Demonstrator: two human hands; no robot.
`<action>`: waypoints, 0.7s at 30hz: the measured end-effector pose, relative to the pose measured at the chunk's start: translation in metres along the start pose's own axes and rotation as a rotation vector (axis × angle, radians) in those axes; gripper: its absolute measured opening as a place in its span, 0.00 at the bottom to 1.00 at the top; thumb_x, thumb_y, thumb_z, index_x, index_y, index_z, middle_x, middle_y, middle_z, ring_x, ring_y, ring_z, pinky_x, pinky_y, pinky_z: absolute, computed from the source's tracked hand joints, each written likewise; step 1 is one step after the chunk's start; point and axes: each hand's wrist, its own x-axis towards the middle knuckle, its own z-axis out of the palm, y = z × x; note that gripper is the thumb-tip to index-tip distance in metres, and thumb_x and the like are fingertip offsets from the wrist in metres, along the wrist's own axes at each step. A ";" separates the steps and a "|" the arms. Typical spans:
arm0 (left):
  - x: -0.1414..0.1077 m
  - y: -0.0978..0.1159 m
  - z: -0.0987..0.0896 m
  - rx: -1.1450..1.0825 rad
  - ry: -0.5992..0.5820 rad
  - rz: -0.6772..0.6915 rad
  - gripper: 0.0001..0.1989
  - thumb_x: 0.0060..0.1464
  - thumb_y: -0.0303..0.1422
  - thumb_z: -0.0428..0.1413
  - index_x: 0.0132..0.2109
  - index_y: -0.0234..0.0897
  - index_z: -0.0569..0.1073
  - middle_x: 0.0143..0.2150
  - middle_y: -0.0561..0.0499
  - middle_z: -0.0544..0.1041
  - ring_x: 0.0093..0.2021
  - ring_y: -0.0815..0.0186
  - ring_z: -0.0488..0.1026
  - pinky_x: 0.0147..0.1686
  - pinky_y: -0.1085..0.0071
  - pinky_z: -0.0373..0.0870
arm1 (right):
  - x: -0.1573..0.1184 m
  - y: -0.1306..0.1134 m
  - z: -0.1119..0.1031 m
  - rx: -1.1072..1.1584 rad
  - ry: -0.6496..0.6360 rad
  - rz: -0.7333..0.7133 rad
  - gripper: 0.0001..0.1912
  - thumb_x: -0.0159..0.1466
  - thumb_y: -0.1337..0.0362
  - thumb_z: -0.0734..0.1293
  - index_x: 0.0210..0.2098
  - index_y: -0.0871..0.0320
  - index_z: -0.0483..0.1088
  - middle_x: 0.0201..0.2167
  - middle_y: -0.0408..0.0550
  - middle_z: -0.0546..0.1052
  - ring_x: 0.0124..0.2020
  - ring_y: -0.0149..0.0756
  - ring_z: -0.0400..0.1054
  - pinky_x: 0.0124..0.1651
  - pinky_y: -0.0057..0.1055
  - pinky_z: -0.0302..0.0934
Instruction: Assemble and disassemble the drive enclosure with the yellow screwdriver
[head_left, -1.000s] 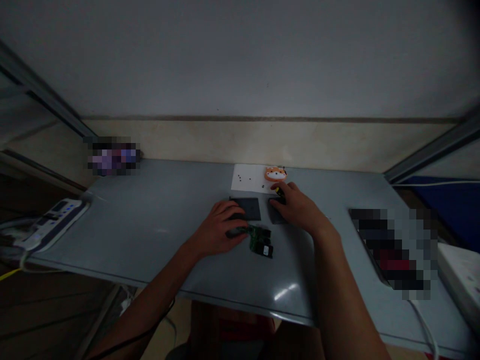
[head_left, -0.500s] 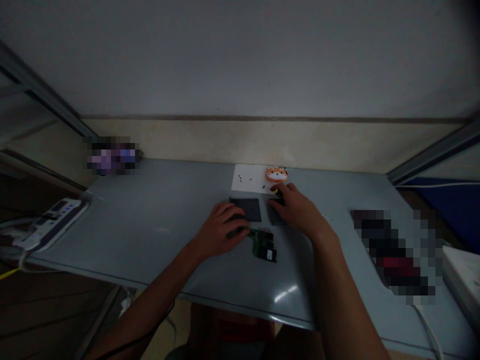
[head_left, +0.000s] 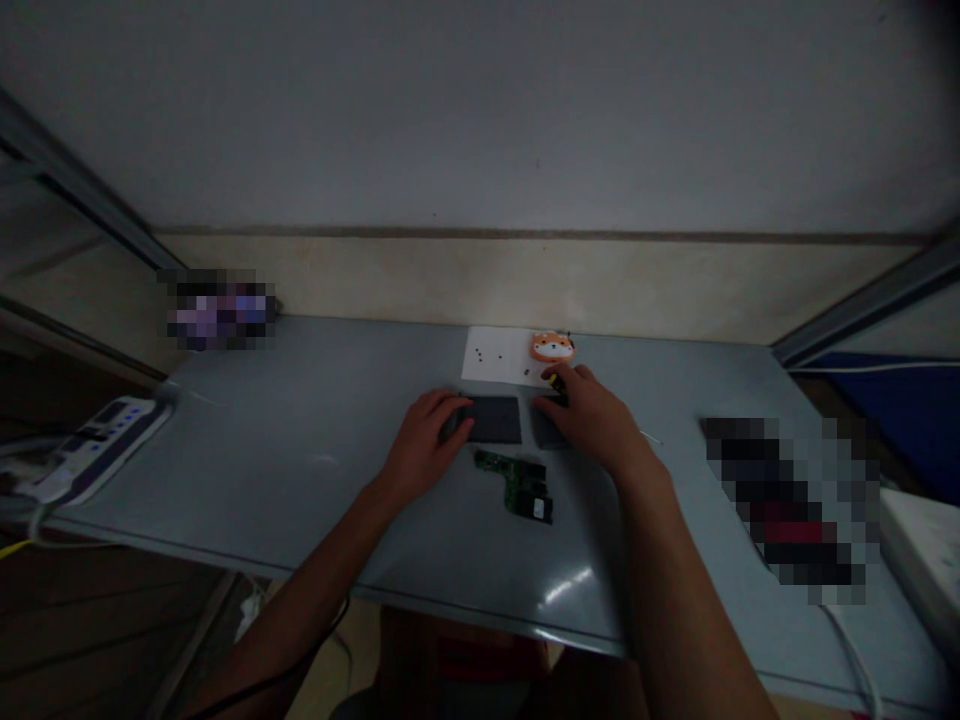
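My left hand (head_left: pixel 425 445) is at the left end of a dark, flat rectangular panel (head_left: pixel 496 420). Its thumb and fingers close around that end, and the fingertips overlap the panel. In my right hand (head_left: pixel 592 410) is a screwdriver (head_left: pixel 556 383) with a yellow and black handle; its thin metal shaft sticks out on the far side of the wrist. Beneath the right fingers lies a second dark flat piece (head_left: pixel 547 432), partly hidden. A green circuit board (head_left: pixel 517 487) with a black part and a small white label rests on the table in front of the panel.
Behind the hands, a white sheet (head_left: pixel 487 365) carries several tiny dark screw-like bits and an orange animal-face case (head_left: pixel 552 347). A power strip (head_left: pixel 105 450) stands at the table's left edge. Blurred-out items lie at back left and right, with a cable (head_left: pixel 847 645) below the right one.
My left hand has moved left and slightly back, off the circuit board's left end, which now shows, to the panel's left end. My right hand has hardly moved.
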 end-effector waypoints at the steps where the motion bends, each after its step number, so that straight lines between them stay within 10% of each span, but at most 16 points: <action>1: 0.000 -0.001 0.000 -0.006 -0.001 -0.002 0.13 0.69 0.36 0.56 0.57 0.42 0.75 0.54 0.45 0.76 0.56 0.57 0.73 0.59 0.52 0.72 | 0.000 -0.001 0.000 -0.006 0.007 0.026 0.22 0.69 0.56 0.66 0.59 0.57 0.69 0.55 0.60 0.75 0.50 0.52 0.75 0.48 0.43 0.68; 21: -0.007 0.008 -0.008 0.027 -0.093 0.063 0.25 0.63 0.33 0.61 0.65 0.43 0.70 0.73 0.42 0.58 0.69 0.49 0.58 0.68 0.46 0.63 | -0.001 -0.013 -0.002 -0.076 0.022 0.064 0.21 0.71 0.55 0.65 0.60 0.57 0.69 0.57 0.60 0.75 0.49 0.53 0.77 0.45 0.41 0.67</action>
